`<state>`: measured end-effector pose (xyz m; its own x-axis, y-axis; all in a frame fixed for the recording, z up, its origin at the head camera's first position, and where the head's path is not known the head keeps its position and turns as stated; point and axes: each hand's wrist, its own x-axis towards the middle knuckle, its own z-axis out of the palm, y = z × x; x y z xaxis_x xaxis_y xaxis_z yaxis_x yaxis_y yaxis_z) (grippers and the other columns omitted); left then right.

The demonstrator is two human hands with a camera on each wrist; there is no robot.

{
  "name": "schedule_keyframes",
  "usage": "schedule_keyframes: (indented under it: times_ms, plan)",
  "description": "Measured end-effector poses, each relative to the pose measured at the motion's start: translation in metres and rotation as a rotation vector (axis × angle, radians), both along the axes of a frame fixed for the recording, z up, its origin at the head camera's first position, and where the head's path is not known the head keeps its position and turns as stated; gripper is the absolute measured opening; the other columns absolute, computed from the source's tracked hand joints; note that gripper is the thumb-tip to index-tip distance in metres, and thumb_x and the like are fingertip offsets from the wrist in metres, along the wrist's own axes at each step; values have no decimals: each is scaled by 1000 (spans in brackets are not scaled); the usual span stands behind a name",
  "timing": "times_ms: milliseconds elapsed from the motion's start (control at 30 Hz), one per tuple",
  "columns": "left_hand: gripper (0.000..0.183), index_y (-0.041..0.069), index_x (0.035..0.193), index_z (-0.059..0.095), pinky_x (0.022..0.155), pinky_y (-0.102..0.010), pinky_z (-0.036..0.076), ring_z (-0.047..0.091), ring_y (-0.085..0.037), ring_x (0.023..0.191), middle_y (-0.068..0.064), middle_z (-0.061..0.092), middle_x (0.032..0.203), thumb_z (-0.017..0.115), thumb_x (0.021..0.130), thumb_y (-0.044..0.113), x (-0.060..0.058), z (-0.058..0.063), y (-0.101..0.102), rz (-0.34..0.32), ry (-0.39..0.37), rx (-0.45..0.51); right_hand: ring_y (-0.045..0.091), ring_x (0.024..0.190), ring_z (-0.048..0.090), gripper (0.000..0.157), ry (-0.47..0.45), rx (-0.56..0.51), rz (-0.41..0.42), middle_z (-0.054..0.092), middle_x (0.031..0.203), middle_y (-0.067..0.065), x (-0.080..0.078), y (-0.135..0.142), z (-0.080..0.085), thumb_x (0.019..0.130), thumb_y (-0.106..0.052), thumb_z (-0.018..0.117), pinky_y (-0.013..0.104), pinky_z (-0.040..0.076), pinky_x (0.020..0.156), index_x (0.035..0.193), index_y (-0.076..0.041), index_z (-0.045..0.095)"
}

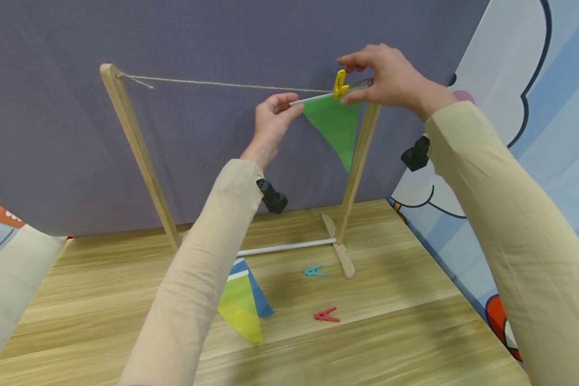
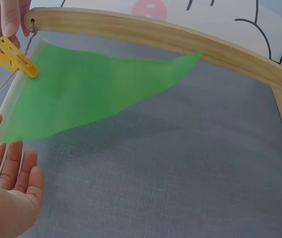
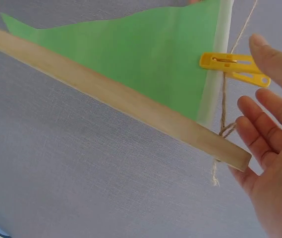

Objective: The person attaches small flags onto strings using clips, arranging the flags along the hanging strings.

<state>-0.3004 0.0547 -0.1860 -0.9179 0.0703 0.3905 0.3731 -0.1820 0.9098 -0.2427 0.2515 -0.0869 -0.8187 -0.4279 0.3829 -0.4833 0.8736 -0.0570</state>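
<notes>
A green triangular pennant [image 1: 336,124] hangs by its white top edge at the right end of a string [image 1: 222,83]. A yellow clothespin [image 1: 339,86] clamps that edge to the string. My left hand [image 1: 273,119] pinches the free left corner of the white edge between thumb and fingers. Around the clothespin's handles, my right hand [image 1: 388,78] is spread with thumb and fingers apart. In the right wrist view, the thumb is close by the yellow handle; whether it touches cannot be told. The string is knotted to the right wooden post [image 1: 364,139] just beyond the clothespin.
On the wooden table [image 1: 391,321] lie a blue clothespin [image 1: 314,271] and a red clothespin [image 1: 326,314]. A yellow pennant [image 1: 239,305] overlaps a blue pennant [image 1: 258,292], partly behind my left forearm. The left post [image 1: 137,145] and a white crossbar [image 1: 289,247] complete the frame.
</notes>
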Motion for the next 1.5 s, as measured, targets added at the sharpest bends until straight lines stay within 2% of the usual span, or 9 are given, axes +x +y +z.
schedule_keyframes:
  times_ms: [267,567,767,900,1100,1267,1500]
  plan:
    - [27,-6,110,62,78,-19,46,57,-10,86,1,61,89,65,84,0,0,-6,-11,4,20,13,33,117,36,63,46,-50,20,50,125,18,10,8,-2,82,-17,74,48,28,100,137,-3,45]
    - [24,-5,107,64,81,-21,47,59,-12,87,-1,64,89,67,85,2,1,-14,-26,4,0,4,30,116,45,58,143,-141,83,53,123,16,16,14,-6,80,-10,75,38,33,102,132,-3,52]
    - [26,-5,108,63,85,-22,46,59,-13,91,-2,65,93,68,84,4,4,-18,-35,-34,-22,-22,28,115,49,51,198,-165,92,55,123,14,24,14,-11,82,-9,73,31,37,101,129,-3,54]
    - [28,-6,110,62,86,-23,46,59,-13,90,1,65,90,68,84,3,7,-22,-40,-48,-16,-37,28,112,51,50,232,-179,109,56,121,15,29,16,-16,81,-6,73,25,38,99,128,-2,55]
    - [31,-9,112,60,86,-24,46,60,-10,88,4,65,89,67,85,4,12,-29,-50,-63,9,-37,27,112,52,51,244,-213,123,57,120,14,38,16,-25,81,-5,73,26,39,98,128,-3,56]
    - [26,-7,109,62,86,-27,46,59,-12,88,3,65,89,67,85,3,17,-34,-59,-74,-4,-28,26,111,51,50,243,-237,139,57,120,13,44,16,-34,81,-4,73,16,36,95,128,-3,56]
    - [29,-8,113,59,91,-29,45,59,-13,93,3,64,92,65,87,4,26,-42,-69,-112,22,-75,24,110,54,49,269,-285,168,59,117,13,50,21,-46,77,2,74,12,36,95,123,0,59]
